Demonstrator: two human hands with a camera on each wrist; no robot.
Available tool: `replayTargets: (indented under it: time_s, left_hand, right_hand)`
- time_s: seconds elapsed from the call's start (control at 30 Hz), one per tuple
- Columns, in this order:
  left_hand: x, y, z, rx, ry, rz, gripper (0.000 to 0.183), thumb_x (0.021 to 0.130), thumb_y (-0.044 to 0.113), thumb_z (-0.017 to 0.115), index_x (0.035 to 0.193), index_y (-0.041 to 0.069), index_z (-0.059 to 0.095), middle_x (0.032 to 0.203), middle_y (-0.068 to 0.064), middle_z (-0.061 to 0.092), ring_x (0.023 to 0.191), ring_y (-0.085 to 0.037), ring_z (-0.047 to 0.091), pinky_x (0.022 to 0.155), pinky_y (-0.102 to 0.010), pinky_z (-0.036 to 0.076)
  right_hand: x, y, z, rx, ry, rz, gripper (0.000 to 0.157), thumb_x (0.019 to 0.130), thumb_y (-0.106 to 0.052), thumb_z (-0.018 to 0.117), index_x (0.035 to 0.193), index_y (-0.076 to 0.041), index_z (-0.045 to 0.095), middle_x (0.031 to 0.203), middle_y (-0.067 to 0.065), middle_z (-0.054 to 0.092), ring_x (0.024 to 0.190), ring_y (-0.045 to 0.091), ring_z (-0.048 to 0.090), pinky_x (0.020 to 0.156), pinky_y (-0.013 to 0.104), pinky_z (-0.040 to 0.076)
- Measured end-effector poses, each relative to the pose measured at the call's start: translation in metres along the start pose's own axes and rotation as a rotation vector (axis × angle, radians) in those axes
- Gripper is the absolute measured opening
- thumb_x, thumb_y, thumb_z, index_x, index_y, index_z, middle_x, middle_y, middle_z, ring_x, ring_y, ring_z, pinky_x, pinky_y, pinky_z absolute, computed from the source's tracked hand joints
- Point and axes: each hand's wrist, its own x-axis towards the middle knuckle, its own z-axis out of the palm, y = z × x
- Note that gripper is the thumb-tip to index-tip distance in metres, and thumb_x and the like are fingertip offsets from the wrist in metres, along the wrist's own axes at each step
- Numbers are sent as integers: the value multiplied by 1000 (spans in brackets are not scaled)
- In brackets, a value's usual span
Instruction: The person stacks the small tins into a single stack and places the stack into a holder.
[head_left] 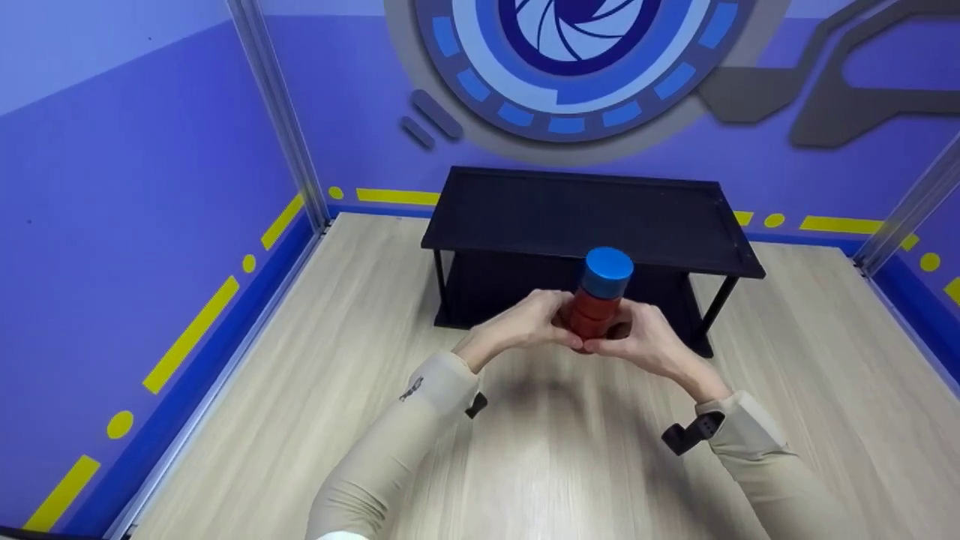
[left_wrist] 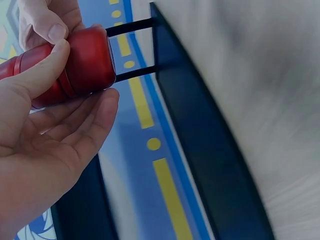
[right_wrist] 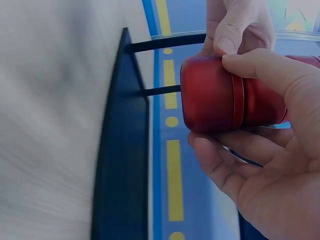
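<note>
A red bottle (head_left: 595,313) with a blue cap (head_left: 608,271) stands nearly upright in the air, in front of the black shelf. My left hand (head_left: 536,321) grips its lower body from the left, and my right hand (head_left: 649,339) grips it from the right. Both thumbs lie on the near side, their tips almost meeting. In the left wrist view the red body (left_wrist: 90,60) sits between thumb and fingers, its rounded base uncovered. The right wrist view has the same base (right_wrist: 207,95) in sight, fingers beneath it. Both wrist views leave the cap out.
A black two-tier shelf (head_left: 585,217) stands on the wood-grain surface (head_left: 360,330) against the back wall. Blue-purple panels with yellow marks (head_left: 191,334) enclose the back and sides. Metal posts (head_left: 281,112) rise at the corners.
</note>
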Motion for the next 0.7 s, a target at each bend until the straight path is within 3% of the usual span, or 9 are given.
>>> replayTargets:
  time_s: [0.4, 0.7]
  left_hand:
    - [9, 17, -36, -13, 35, 23, 41, 82, 21, 77, 117, 6, 62, 103, -5, 71, 91, -12, 66, 82, -21, 51]
    - [18, 27, -60, -13, 51, 11, 41, 82, 23, 77, 117, 7, 63, 105, -5, 71, 91, -10, 66, 83, -22, 52]
  right_hand:
    - [21, -28, -30, -26, -6, 4, 50, 78, -29, 81, 119, -8, 63, 104, 8, 73, 88, 21, 70, 73, 21, 53]
    - [39, -44, -48, -44, 21, 9, 49, 78, -22, 80, 120, -5, 63, 102, 14, 73, 89, 26, 70, 70, 18, 50]
